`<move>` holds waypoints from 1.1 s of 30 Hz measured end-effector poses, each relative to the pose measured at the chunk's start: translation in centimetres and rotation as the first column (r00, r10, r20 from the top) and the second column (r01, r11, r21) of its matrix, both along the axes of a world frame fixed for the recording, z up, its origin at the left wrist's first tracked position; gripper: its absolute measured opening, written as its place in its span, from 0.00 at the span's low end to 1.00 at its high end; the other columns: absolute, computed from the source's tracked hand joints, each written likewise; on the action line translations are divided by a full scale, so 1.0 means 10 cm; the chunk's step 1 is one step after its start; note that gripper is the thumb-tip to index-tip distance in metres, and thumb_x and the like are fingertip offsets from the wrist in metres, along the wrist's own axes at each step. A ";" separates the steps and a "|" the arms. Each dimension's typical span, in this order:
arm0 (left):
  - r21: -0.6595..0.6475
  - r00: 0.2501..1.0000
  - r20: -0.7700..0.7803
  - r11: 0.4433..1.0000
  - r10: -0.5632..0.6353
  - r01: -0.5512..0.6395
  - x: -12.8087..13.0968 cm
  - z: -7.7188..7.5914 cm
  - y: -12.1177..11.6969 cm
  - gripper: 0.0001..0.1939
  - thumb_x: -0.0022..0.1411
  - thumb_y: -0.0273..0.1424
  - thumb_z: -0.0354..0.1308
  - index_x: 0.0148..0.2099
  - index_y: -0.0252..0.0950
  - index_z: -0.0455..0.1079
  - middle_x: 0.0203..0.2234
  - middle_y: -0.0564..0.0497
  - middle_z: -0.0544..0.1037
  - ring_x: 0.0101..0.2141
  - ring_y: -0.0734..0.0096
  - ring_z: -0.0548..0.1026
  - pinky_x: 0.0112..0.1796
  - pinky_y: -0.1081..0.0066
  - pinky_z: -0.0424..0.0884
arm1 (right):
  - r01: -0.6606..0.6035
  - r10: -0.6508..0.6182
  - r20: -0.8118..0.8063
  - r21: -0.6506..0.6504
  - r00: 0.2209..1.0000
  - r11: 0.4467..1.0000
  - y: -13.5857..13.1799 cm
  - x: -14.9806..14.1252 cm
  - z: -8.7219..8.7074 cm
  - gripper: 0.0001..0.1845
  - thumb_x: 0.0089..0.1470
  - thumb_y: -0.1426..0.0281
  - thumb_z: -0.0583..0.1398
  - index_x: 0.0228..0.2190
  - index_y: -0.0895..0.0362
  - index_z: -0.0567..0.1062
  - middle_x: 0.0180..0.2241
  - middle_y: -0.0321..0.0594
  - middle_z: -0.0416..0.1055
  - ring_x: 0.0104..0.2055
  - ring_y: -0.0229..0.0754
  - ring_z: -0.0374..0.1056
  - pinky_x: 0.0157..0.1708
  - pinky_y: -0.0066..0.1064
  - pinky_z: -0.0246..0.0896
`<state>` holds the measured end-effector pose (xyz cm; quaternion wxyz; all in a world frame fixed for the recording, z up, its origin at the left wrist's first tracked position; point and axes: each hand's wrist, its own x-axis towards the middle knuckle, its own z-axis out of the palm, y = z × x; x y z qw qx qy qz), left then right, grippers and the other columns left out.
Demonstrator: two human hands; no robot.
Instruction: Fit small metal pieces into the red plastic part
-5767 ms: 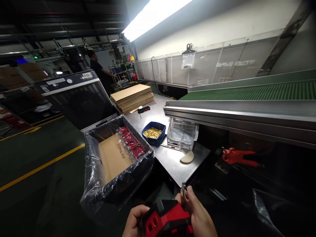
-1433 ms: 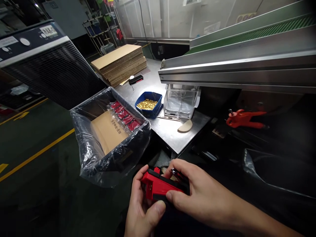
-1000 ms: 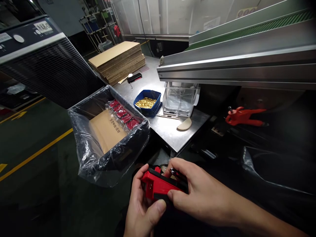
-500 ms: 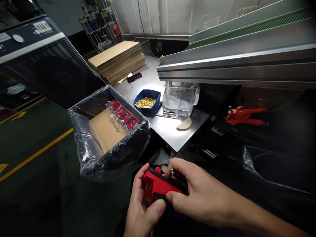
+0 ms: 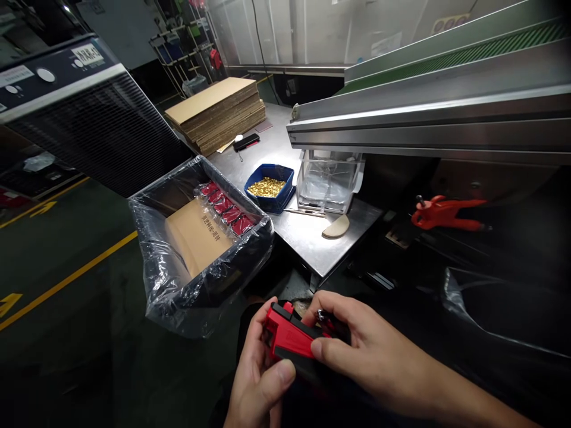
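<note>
A red and black moulded plastic part is between my two hands, low in the middle of the view. My left hand grips its left end, thumb on the near side and fingers behind. On its right end rest the thumb and index finger of my right hand. A small dark tool with a shiny tip shows inside the curl of the right hand; its kind is mostly hidden. Beyond the hands stands a blue bin of small gold-coloured metal pieces.
A plastic-lined dark crate on the left holds red parts and cardboard. The metal table carries a clear box and stacked cardboard. A conveyor overhangs the right; an orange-red tool is below it.
The plastic part has turned slightly in my hands, so more of its flat red face shows. My right hand has shifted a little to the right. The view has moved slightly.
</note>
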<state>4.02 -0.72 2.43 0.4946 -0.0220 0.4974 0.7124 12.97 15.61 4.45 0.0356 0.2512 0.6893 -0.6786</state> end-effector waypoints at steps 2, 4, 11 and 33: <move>0.025 1.000 0.022 1.000 0.001 -0.001 0.00 -0.01 0.01 0.50 0.48 0.38 0.72 0.67 0.41 0.50 0.58 0.40 0.72 0.60 0.45 0.69 0.62 0.52 0.59 | 0.006 -0.006 0.002 0.035 1.000 0.999 -0.01 0.00 0.00 0.08 0.49 0.62 0.60 0.31 0.52 0.72 0.28 0.34 0.72 0.30 0.41 0.64 0.26 0.31 0.54; 0.022 1.000 0.015 1.000 0.001 -0.001 0.00 -0.01 0.02 0.49 0.48 0.38 0.72 0.67 0.41 0.51 0.58 0.40 0.73 0.60 0.45 0.69 0.62 0.51 0.58 | 0.013 -0.015 0.017 0.100 1.000 0.995 -0.02 0.00 0.01 0.10 0.48 0.61 0.64 0.30 0.53 0.72 0.28 0.34 0.72 0.29 0.40 0.65 0.26 0.30 0.54; 0.029 1.000 0.027 1.000 0.001 -0.002 0.01 -0.04 0.00 0.48 0.51 0.36 0.71 0.68 0.40 0.50 0.59 0.40 0.73 0.61 0.43 0.66 0.63 0.51 0.59 | 0.001 -0.007 0.042 0.141 0.999 0.990 -0.06 0.00 -0.02 0.06 0.55 0.64 0.60 0.29 0.52 0.71 0.27 0.32 0.71 0.28 0.38 0.64 0.25 0.29 0.53; 0.271 0.987 0.030 0.952 -0.158 0.144 -0.34 -0.27 0.00 0.39 0.52 0.40 0.67 0.64 0.35 0.64 0.53 0.38 0.78 0.56 0.46 0.71 0.59 0.50 0.58 | -0.112 0.116 0.003 0.292 0.993 0.950 -0.12 0.04 -0.28 0.21 0.56 0.49 0.59 0.29 0.54 0.68 0.26 0.35 0.67 0.28 0.40 0.62 0.29 0.30 0.59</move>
